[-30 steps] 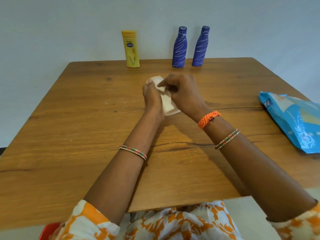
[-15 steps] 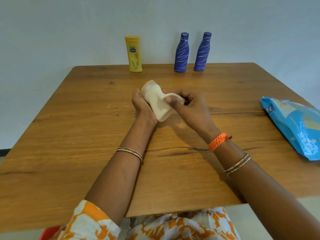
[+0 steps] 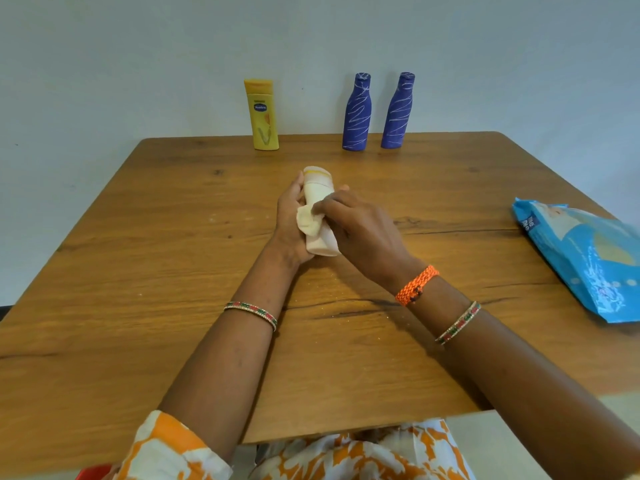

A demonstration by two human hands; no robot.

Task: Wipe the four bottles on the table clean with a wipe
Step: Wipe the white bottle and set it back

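The right hand's fingers (image 3: pixel 329 206) are curled tight, pinching a crumpled white wipe (image 3: pixel 306 221) against the side of a cream bottle (image 3: pixel 320 202). The left hand (image 3: pixel 289 216) cups that bottle from the other side, fingers wrapped behind it and thumb along its edge, holding it tilted just above the table (image 3: pixel 138 271), cap end pointing away from the person. The right hand (image 3: pixel 363 233) lies over the bottle's lower half. Well beyond the fingers, at the far edge of the table, stand three upright bottles: a yellow bottle (image 3: pixel 263 116) to the left, then two blue bottles, one (image 3: pixel 356 114) just beside the other (image 3: pixel 398 112). Far out to the right of the fingers lies a blue wipe packet (image 3: pixel 585 265), flat at the table's right edge.
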